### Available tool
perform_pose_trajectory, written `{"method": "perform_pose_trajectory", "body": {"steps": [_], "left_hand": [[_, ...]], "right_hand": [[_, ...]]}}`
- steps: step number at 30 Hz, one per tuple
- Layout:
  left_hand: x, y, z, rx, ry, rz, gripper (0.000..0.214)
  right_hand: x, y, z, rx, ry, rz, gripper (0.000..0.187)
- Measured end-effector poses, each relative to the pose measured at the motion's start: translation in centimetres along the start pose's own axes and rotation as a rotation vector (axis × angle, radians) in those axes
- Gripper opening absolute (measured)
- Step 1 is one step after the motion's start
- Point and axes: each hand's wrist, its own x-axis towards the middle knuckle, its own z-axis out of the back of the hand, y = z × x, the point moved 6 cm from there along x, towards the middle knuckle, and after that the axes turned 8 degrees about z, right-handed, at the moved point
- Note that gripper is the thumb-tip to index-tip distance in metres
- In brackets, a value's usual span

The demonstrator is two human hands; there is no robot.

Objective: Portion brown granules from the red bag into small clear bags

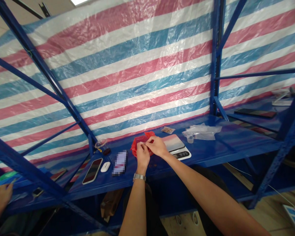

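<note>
Over a red plastic bag [134, 146] on the blue shelf, my two hands meet with fingertips nearly touching. My left hand [143, 156], with a metal watch [139, 177] at its wrist, is closed in a pinch. My right hand [157, 146] is likewise pinched, coming in from the right. Something small and pale shows between the fingertips, too small to name. Just right of my right hand is a white digital scale [184, 154] with a flat plate [176, 143]; my hand and forearm cover part of it. A small clear packet with brown bits [168, 130] lies behind the scale.
Several clear plastic bags [204, 131] and a small clear cup [190, 139] lie right. Left are a phone [92, 171], white earbud case [105, 167], lit phone [119, 163] and plastic cup with dark liquid [103, 147]. Blue posts [215, 59] flank the shelf; another person's hand [1, 198] shows far left.
</note>
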Motion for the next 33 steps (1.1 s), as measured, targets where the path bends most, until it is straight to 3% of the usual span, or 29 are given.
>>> {"method": "perform_pose_trajectory", "body": {"steps": [4, 7, 16, 20, 25, 33], "left_hand": [[0.1, -0.5, 0.8, -0.031, -0.033, -0.056, 0.018], [0.1, -0.7, 1.0, -0.040, 0.015, -0.093, 0.018], [0.0, 0.0, 1.0, -0.044, 0.081, -0.080, 0.028], [0.0, -0.1, 0.8, -0.021, 0.058, -0.072, 0.030], [-0.2, -0.5, 0.9, 0.058, 0.082, -0.079, 0.032], [-0.2, -1.3, 1.6, 0.087, 0.047, -0.115, 0.030]], "right_hand": [[-0.1, 1.3, 1.1, -0.124, -0.025, 0.113, 0.010], [-0.3, 2.4, 1.3, -0.117, 0.013, 0.233, 0.015], [-0.6, 3.0, 0.8, -0.226, 0.139, 0.312, 0.022], [-0.6, 2.9, 0.7, -0.217, 0.145, 0.281, 0.023], [-0.6, 2.5, 0.3, -0.052, 0.164, 0.215, 0.019], [-0.9, 2.4, 0.3, -0.226, 0.125, 0.127, 0.016]]}}
